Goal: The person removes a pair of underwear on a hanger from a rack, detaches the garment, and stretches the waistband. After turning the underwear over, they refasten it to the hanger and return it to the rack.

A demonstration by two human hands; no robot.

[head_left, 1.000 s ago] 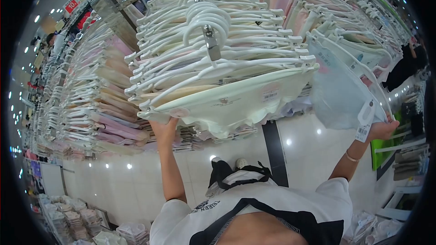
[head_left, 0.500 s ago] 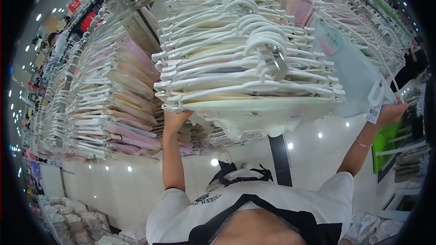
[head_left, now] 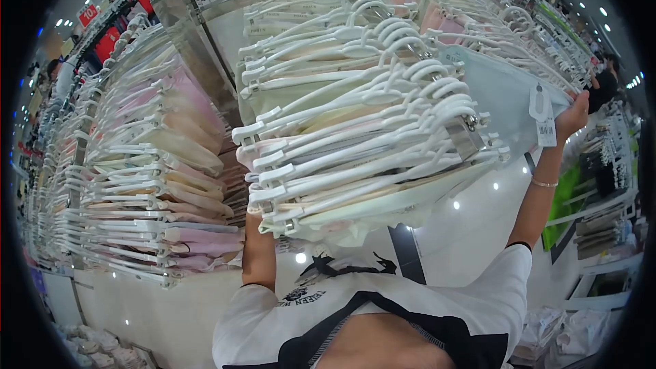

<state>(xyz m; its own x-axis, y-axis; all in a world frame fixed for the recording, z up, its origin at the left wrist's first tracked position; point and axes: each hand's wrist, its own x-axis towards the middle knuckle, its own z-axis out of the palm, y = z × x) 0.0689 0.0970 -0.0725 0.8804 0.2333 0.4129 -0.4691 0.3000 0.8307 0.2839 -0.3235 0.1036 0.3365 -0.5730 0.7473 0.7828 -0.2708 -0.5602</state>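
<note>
My right hand [head_left: 572,117] is closed at the outer end of a pale blue garment [head_left: 502,85], pulling it out sideways from the right-hand rack. A white tag [head_left: 544,116] with a barcode dangles beside the fingers. My left hand [head_left: 255,221] reaches up to the left ends of a dense row of white clip hangers [head_left: 355,157]; its fingers are hidden behind them. Pale garments hang from these hangers, with a light green one [head_left: 383,212] at the front. The hangers' hooks sit on a metal rail [head_left: 466,138].
Another hanger row with pink and cream garments [head_left: 195,157] stands at left, near a metal post [head_left: 184,20]. More pastel garments hang at back right. A person in black [head_left: 604,85] stands at far right. Folded stacks [head_left: 102,348] lie at lower left.
The front hangers have swung askew, their left ends lower and nearer me. My right hand has moved up and slightly left with the pale blue garment. My left hand has become mostly hidden.
</note>
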